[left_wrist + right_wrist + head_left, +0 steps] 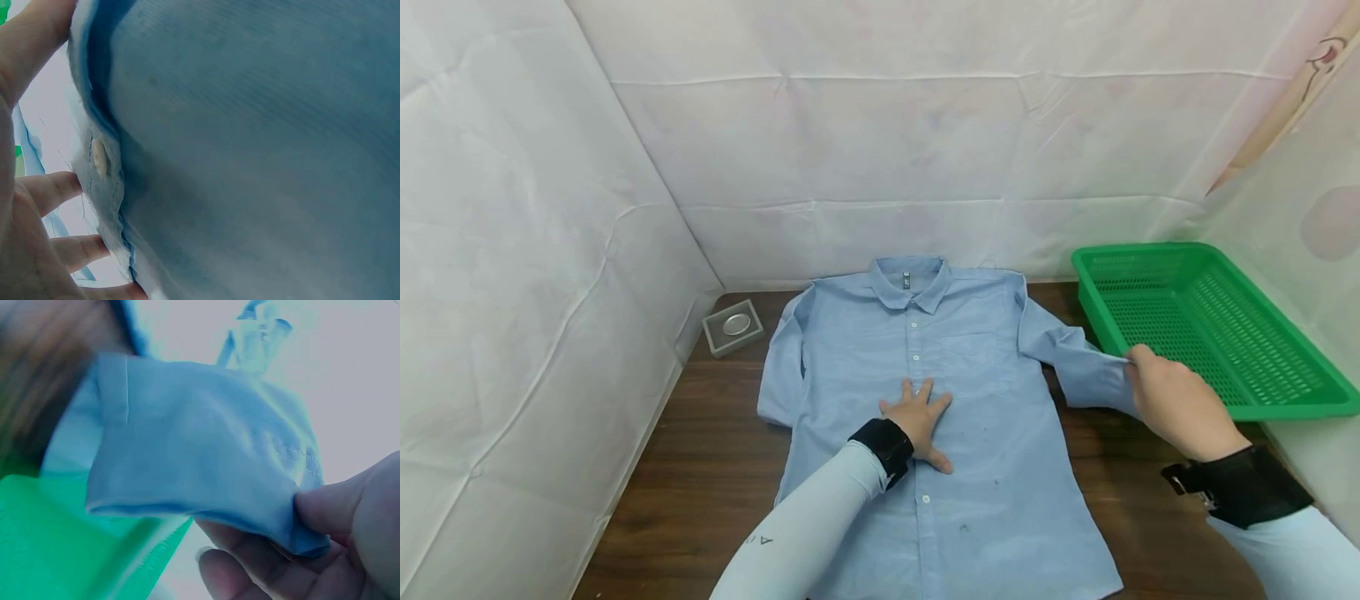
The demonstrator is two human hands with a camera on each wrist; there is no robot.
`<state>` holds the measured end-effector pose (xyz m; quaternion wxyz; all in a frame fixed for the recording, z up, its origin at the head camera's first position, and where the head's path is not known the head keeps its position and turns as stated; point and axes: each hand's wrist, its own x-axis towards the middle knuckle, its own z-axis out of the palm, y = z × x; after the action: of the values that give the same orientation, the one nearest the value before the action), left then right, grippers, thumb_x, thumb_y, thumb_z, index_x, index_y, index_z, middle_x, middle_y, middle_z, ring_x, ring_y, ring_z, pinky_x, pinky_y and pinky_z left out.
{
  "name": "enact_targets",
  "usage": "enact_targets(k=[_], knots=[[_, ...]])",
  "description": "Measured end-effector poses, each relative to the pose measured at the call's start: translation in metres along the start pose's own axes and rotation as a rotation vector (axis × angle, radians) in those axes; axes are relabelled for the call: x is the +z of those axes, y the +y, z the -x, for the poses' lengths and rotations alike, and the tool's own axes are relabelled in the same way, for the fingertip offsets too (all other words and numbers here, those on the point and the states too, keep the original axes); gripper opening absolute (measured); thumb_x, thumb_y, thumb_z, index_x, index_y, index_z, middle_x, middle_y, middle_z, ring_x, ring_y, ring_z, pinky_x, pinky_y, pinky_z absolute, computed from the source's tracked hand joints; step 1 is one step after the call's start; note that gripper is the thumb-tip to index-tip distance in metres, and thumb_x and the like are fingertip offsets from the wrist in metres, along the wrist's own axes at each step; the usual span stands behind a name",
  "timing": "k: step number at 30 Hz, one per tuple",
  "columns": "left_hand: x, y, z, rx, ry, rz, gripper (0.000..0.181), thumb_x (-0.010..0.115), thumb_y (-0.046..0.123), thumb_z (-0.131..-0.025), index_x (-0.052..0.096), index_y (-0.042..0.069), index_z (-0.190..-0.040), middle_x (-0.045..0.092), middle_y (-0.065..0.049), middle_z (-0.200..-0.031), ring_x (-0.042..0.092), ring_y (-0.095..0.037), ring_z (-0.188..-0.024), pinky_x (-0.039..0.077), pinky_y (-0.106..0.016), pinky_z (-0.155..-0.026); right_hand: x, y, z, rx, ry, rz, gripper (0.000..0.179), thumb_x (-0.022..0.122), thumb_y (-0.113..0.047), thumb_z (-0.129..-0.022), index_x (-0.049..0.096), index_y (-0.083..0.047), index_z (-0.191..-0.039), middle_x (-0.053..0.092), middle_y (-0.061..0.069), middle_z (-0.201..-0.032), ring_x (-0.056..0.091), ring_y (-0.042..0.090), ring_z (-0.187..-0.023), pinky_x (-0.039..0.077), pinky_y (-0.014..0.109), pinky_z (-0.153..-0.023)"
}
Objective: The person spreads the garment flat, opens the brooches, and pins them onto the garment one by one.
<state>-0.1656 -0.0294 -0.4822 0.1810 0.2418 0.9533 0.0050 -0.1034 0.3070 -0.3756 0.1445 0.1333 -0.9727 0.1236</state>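
Observation:
A light blue button-up shirt [977, 450] lies spread front side up, its collar toward the back wall. My left hand [917, 423] rests on the shirt's front beside the button strip, fingers spread. In the left wrist view those fingers [81, 250] touch the cloth along the placket, near a white button [99, 157]. Off to the right, my right hand [1180, 402] pinches the hem of one short sleeve [1093, 375] and holds it out from the shirt. The right wrist view shows the sleeve's hem [206, 512] between thumb and fingers.
A green plastic basket [1292, 412] stands at the right, close to the right hand. At the back left sits a small grey box [718, 343] with a round silvery piece in it. White sheeting [880, 150] walls the dark wooden table [700, 492] at the back and sides.

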Motion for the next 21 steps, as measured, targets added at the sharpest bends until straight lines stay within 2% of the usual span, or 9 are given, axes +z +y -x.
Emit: enact_targets(k=[6,10,13,15,17,21], knots=[[-0.002,0.001,0.002,0.006,0.007,-0.010,0.120,0.075,0.076,-0.052,0.023,0.035,-0.153,0.011,-0.008,-0.160,0.012,-0.045,-0.142,0.037,-0.073,-0.088,-0.012,-0.014,-0.021,-0.008,0.076,-0.079,0.014,0.051,-0.003,-0.098,0.056,0.003,-0.109,0.046,0.000,-0.061,0.038,0.010,-0.048,0.030,0.028,-0.045],[-0.007,0.002,0.005,0.012,0.003,-0.016,0.119,0.075,0.075,-0.053,0.025,0.033,-0.153,0.013,-0.009,-0.160,0.013,-0.046,-0.142,0.038,-0.072,-0.088,-0.015,-0.031,-0.036,-0.028,0.100,-0.165,0.021,0.047,-0.009,-0.101,0.051,0.001,-0.119,0.041,-0.002,-0.060,0.034,0.008,-0.046,0.028,0.026,-0.045],[-0.008,0.002,0.006,0.016,0.004,-0.020,0.119,0.075,0.075,-0.054,0.025,0.033,-0.153,0.013,-0.009,-0.160,0.014,-0.046,-0.142,0.038,-0.072,-0.088,-0.013,-0.047,-0.046,-0.077,0.101,-0.217,0.021,0.047,-0.008,-0.101,0.049,-0.002,-0.120,0.041,-0.002,-0.061,0.033,0.006,-0.045,0.028,0.026,-0.044],[-0.007,0.002,0.006,0.017,0.005,-0.026,0.119,0.075,0.076,-0.054,0.024,0.033,-0.153,0.012,-0.009,-0.160,0.013,-0.046,-0.142,0.038,-0.072,-0.088,-0.008,-0.060,-0.052,-0.123,0.093,-0.243,0.017,0.049,-0.006,-0.100,0.053,-0.004,-0.116,0.047,-0.002,-0.064,0.035,0.007,-0.046,0.030,0.026,-0.046],[-0.006,0.002,0.005,0.014,0.014,-0.030,0.119,0.074,0.076,-0.054,0.025,0.034,-0.153,0.012,-0.009,-0.160,0.013,-0.046,-0.142,0.039,-0.072,-0.087,0.002,-0.073,-0.056,-0.170,0.073,-0.258,0.014,0.051,-0.005,-0.099,0.059,-0.007,-0.111,0.057,-0.001,-0.071,0.044,0.007,-0.052,0.037,0.027,-0.051],[-0.001,0.001,0.003,0.010,0.041,-0.026,0.120,0.075,0.078,-0.051,0.026,0.035,-0.152,0.014,-0.008,-0.160,0.015,-0.045,-0.142,0.039,-0.072,-0.086,0.027,-0.100,-0.061,-0.221,-0.019,-0.288,0.012,0.055,-0.006,-0.097,0.065,-0.008,-0.104,0.068,0.003,-0.095,0.061,0.012,-0.074,0.047,0.033,-0.066]])
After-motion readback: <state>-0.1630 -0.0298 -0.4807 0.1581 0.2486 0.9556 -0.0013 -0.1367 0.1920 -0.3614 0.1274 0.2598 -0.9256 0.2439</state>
